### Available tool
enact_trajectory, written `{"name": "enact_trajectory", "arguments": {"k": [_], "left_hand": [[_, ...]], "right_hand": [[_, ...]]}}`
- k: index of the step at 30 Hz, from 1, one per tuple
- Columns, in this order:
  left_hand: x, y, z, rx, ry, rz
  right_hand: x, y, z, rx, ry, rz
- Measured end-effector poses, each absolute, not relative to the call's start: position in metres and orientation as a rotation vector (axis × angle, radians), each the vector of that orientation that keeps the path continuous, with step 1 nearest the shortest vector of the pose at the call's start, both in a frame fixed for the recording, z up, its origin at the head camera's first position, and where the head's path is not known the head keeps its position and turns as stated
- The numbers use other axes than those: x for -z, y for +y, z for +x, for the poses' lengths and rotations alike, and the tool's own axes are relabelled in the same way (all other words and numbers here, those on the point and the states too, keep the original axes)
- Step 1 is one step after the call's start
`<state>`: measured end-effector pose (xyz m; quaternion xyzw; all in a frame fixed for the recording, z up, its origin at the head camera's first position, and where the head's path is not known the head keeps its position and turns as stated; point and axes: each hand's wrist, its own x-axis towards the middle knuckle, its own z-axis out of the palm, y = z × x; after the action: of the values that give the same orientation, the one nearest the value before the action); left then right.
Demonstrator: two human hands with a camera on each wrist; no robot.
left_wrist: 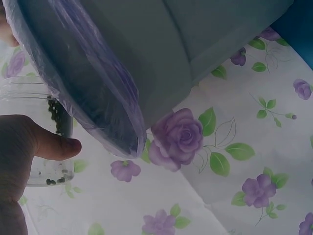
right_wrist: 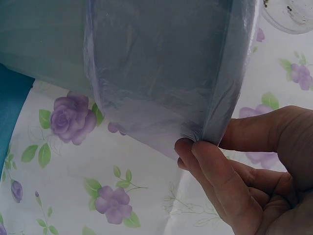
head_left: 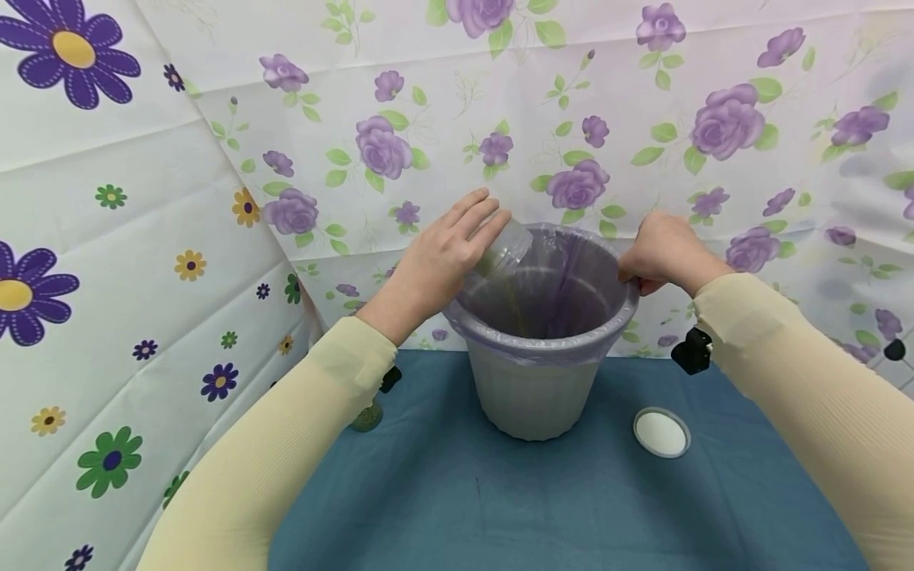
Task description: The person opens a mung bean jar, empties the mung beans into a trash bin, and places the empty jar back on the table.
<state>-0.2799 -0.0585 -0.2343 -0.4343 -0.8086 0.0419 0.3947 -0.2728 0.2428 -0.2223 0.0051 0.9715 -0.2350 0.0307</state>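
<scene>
A clear plastic jar (head_left: 510, 247) lies tilted over the left rim of a pale bin (head_left: 535, 396), its mouth toward the inside. My left hand (head_left: 446, 254) grips the jar, thumb on one side. In the left wrist view small dark green beans (left_wrist: 55, 117) cling to the jar's wall. A thin purplish liner bag (head_left: 531, 349) lines the bin and folds over its rim. At the right rim my right hand (head_left: 664, 250) pinches the bin's edge with the liner between thumb and fingers, plainest in the right wrist view.
A round white lid (head_left: 662, 433) with a grey rim lies on the blue cloth (head_left: 457, 507), right of the bin. A small round greenish thing (head_left: 367, 416) sits partly behind my left sleeve. Flowered sheets (head_left: 428, 95) hang behind and to the left.
</scene>
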Motion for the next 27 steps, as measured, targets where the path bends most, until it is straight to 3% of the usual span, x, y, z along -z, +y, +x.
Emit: {"name": "enact_trajectory", "arguments": {"k": [27], "left_hand": [[0.2322,-0.0564,-0.2809,-0.178,-1.953,-1.107]], "right_hand": [[0.2217,0.2428,-0.2737,0.713,3.024,0.005]]}}
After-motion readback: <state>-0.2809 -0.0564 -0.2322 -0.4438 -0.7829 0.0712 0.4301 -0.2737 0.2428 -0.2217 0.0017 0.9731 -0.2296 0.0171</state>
